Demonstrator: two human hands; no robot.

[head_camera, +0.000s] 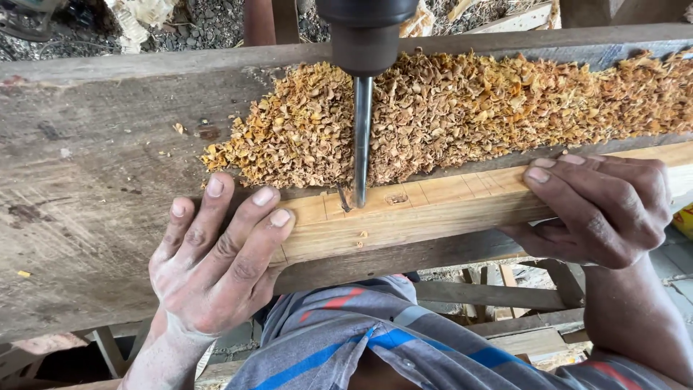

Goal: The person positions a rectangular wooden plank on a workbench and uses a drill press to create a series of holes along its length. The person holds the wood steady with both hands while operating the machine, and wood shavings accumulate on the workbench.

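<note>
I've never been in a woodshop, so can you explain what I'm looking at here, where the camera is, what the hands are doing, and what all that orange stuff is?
The camera sits on the person's head and looks down at their own hands. The left hand lies flat against the end of a pale wooden bar, and the right hand grips the bar further along. From above, a dark machine head holds a steel bit whose tip meets the bar beside a small rectangular hole. The orange heap is wood shavings, piled on a worn grey bench.
</note>
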